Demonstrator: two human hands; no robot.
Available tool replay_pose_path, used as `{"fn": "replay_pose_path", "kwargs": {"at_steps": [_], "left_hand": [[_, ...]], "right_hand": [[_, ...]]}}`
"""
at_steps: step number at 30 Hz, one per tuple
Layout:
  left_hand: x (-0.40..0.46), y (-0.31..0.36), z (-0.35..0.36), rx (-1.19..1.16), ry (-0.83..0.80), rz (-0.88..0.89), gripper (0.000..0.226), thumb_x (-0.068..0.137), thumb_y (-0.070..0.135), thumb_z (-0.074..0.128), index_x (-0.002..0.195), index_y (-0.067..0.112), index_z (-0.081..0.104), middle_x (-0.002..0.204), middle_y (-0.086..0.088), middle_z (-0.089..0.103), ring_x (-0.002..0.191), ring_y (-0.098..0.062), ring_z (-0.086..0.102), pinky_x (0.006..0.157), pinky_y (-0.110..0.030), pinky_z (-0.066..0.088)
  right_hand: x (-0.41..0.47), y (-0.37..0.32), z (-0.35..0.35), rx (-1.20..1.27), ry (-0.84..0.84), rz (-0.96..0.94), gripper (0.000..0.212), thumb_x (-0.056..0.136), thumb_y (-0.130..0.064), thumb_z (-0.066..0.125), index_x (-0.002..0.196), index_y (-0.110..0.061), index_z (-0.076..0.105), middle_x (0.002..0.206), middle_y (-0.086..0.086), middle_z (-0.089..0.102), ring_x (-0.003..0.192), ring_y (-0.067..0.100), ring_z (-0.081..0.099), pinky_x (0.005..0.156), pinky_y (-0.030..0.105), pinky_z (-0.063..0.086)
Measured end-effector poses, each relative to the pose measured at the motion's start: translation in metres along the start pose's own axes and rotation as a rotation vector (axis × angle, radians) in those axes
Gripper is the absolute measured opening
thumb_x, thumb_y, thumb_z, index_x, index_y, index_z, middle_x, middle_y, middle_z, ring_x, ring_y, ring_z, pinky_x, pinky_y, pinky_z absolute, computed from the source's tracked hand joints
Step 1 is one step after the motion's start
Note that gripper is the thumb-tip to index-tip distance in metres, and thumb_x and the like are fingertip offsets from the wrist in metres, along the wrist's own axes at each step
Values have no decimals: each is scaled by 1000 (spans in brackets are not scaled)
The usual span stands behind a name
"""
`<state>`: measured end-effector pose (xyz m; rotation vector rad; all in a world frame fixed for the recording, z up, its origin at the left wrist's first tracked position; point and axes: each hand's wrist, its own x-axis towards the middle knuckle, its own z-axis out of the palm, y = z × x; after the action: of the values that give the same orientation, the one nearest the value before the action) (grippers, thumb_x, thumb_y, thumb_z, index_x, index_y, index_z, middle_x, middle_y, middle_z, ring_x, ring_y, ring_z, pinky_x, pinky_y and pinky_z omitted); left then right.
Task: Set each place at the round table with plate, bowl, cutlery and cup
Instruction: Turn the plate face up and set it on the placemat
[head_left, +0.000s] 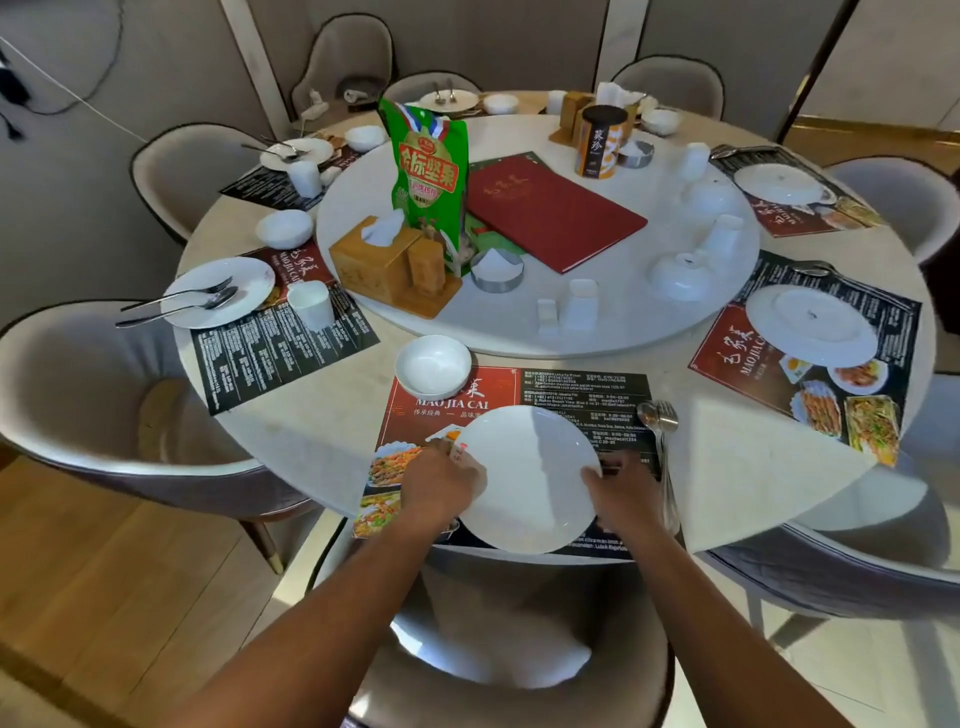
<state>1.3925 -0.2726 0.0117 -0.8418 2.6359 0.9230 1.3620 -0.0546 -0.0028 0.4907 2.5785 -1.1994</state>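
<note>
A white plate (530, 475) lies on the red and black placemat (571, 389) at the near edge of the round table (332, 415). My left hand (441, 480) grips its left rim and my right hand (621, 491) grips its right rim. A white bowl (432, 365) stands at the mat's far left corner. A spoon and fork (660, 421) lie together on the mat's right side. Several white cups (581, 303) and upturned bowls (678, 275) stand on the white turntable (623, 332).
The turntable also carries a green snack bag (428, 171), a wooden tissue box (387, 260), a red menu (550, 210) and a dark can (600, 143). Other places around the table hold plates (810, 325), cutlery and cups. Grey chairs (104, 395) ring the table.
</note>
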Motion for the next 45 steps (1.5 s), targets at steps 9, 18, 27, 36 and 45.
{"fn": "replay_pose_path", "kwargs": {"at_steps": [9,18,27,36,45], "left_hand": [[-14,-32,5,-258,-118,-55,50,93,14,60,140,16,43,127,-10,62,103,-33,68,83,-46,61],[8,-32,-14,-95,-102,15,50,92,15,64,138,22,47,133,-5,61,107,-32,67,94,-44,57],[18,-27,-24,-15,-153,180,51,97,10,58,145,20,48,138,-6,60,112,-33,63,92,-46,58],[17,-22,-16,-61,-97,130,46,99,9,55,144,18,49,142,-6,57,125,-31,56,107,-44,45],[15,-20,-14,-36,-93,125,45,100,11,55,144,18,49,141,-6,58,124,-31,57,105,-42,46]], "right_hand": [[-23,2,12,-1,6,48,32,74,-24,62,106,-26,65,87,-2,72,75,22,70,70,37,59],[-32,-6,16,-90,49,-54,47,87,-30,58,132,-24,48,105,3,70,100,30,64,75,33,41],[-43,4,16,-46,1,-83,48,75,-21,66,121,-32,62,86,-8,67,84,18,63,60,22,40],[-36,13,10,5,-58,-135,48,81,-8,57,122,-33,64,61,-7,63,60,14,64,58,24,45],[-31,16,11,22,-72,-130,48,83,-11,58,126,-33,62,68,-4,67,67,17,67,67,29,52]]}}
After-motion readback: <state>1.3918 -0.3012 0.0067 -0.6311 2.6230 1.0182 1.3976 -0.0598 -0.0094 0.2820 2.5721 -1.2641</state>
